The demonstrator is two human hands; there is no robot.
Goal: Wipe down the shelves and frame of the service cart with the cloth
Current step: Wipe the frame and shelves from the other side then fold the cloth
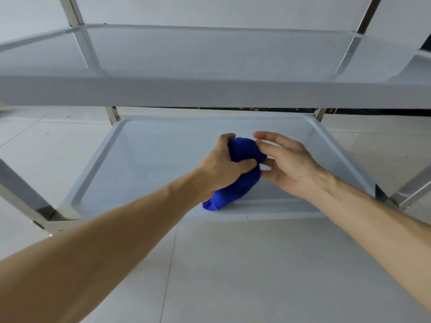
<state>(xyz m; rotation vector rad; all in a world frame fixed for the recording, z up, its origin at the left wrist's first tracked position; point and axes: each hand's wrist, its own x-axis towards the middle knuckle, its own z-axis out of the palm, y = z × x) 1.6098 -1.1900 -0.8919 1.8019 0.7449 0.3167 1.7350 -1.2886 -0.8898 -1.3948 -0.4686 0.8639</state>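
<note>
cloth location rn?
Head view, centre: the blue cloth is bunched in the left hand over the cart's lower shelf; the open right hand is beside it.

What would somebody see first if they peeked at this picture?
The bright blue bunched-up cloth at the centre, gripped by the left hand over the pale lower shelf of the metal cart. The right hand is open beside it, fingers touching the cloth.

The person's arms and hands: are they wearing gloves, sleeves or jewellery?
Nothing visible is worn. The left hand and the right hand have no gloves, rings or watch, and both forearms are unsleeved as far as the picture shows.
</note>
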